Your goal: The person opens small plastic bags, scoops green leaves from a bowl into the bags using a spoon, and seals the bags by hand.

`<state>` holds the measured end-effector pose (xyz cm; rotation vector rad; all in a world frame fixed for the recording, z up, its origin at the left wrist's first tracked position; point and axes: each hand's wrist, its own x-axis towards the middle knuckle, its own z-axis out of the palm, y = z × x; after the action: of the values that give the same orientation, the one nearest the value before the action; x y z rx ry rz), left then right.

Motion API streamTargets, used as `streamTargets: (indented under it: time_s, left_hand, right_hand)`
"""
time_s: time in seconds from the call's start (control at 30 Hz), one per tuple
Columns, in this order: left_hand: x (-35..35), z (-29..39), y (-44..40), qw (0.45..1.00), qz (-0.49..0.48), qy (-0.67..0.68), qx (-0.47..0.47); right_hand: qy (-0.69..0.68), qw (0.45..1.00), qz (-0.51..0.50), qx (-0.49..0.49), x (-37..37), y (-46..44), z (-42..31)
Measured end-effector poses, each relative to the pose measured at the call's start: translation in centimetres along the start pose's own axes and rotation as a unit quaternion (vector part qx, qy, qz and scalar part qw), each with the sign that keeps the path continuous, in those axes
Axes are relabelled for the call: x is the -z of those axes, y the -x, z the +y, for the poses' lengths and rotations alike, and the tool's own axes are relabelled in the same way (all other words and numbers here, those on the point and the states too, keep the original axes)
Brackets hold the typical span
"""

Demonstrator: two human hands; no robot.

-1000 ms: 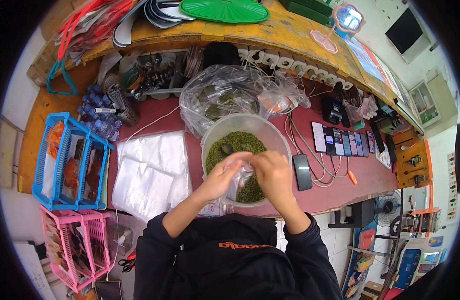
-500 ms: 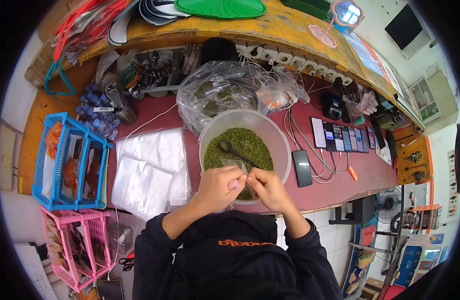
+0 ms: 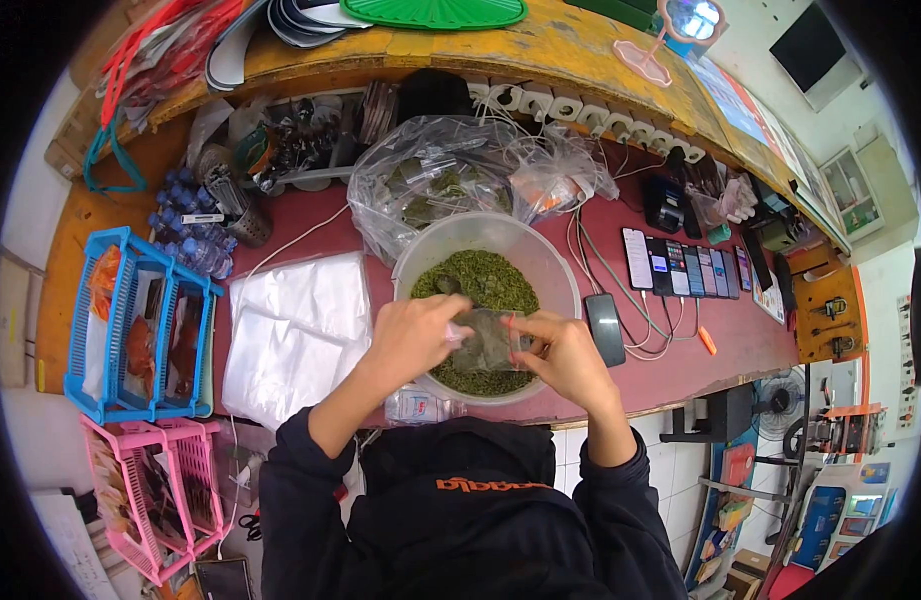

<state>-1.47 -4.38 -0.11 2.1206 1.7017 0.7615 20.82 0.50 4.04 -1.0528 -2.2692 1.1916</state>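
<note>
Above a translucent white tub [image 3: 563, 262], my two hands stretch a small clear plastic bag [image 3: 489, 345] between them. The fingers of my left hand [image 3: 413, 338] are closed on the bag's left side, partly blurred, with something pinkish at the fingertips. On the other side, my right hand [image 3: 569, 362] pinches the bag's edge between thumb and fingers; a bit of red shows there. Chopped dried green leaves [image 3: 496, 275] lie in the tub. A dark spoon [image 3: 447, 286] rests on the leaves near my left fingers, its handle hidden behind hand and bag.
Stacked clear plastic bags [image 3: 296, 335] lie left of the tub, beside a blue basket [image 3: 146, 400]. Behind the tub sits a large plastic bag [image 3: 381, 190] of leaves. Several phones [image 3: 676, 268] with cables lie right. A plastic water cup [image 3: 418, 405] is at the table's front edge.
My hands have moved apart from being together at the tub's front. The small bag now spreads flat between them. The plastic cup by my left forearm has come into view.
</note>
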Motion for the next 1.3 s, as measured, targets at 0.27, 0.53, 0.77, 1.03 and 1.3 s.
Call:
streamTargets:
  time_s: [0.27, 0.53, 0.77, 1.03, 1.3]
  left_hand:
    - [-0.4, -0.3, -0.4, 0.982, 0.176, -0.009, -0.066]
    - [2.3, -1.5, 0.9, 0.959, 0.255, 0.111, -0.049]
    - [1.6, -0.7, 0.5, 0.956, 0.239, 0.156, -0.073]
    - [3.0, -1.9, 1.7, 0.949, 0.274, 0.133, -0.074]
    - [2.5, -2.3, 2.0, 0.953, 0.265, 0.139, -0.05]
  right_hand:
    - [0.154, 0.961, 0.196, 0.122, -1.7, -4.0, 2.8]
    - [0.334, 0.941, -0.032, -0.043, -6.4, -7.7, 8.8]
    - [0.389, 0.915, -0.111, -0.013, -7.4, -11.8, 8.4]
    - [0.353, 0.93, -0.096, 0.046, -3.8, -12.4, 5.0]
    - [0.476, 0.871, -0.095, 0.079, -2.7, -4.9, 5.8]
